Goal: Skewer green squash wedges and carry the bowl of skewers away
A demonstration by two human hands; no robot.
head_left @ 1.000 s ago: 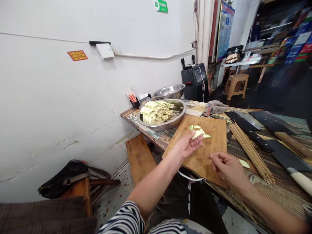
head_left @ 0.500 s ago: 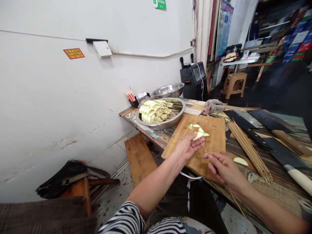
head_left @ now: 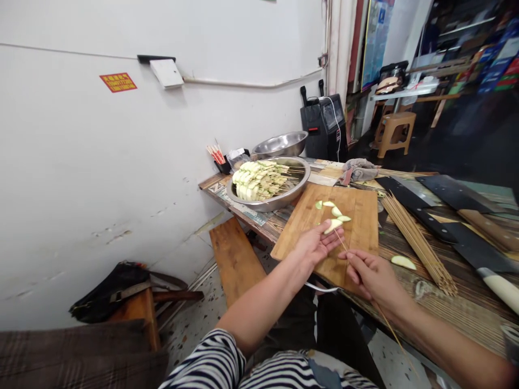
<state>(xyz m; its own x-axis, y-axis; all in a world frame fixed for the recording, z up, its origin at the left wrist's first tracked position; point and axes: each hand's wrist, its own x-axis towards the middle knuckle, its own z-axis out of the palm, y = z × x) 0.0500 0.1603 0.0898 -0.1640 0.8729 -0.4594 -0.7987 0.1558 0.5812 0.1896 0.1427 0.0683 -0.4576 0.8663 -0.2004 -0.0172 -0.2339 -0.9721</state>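
My left hand (head_left: 315, 244) pinches a pale green vegetable slice (head_left: 333, 226) between thumb and fingers, above the wooden cutting board (head_left: 295, 227). A long thin bamboo skewer (head_left: 394, 330) runs through my right hand (head_left: 371, 273), whose fingers are closed round it. The skewer's front end meets the slice; whether it has gone in, I cannot tell. Several more slices (head_left: 328, 204) lie on the board just beyond my left hand. One loose slice (head_left: 403, 262) rests on the table right of the board.
Behind the board stands a steel basin (head_left: 300, 186) with many threaded skewers (head_left: 259, 181). Another steel bowl (head_left: 281, 145) sits further back. To the right lie a bundle of bare skewers (head_left: 419, 243), several cleavers (head_left: 478, 246) and a grey cloth (head_left: 360, 169). A bench (head_left: 235, 259) stands below, left of the table.
The camera view has shifted slightly. Both hands keep nearly the same pose, with the slice in the left and the skewer in the right.
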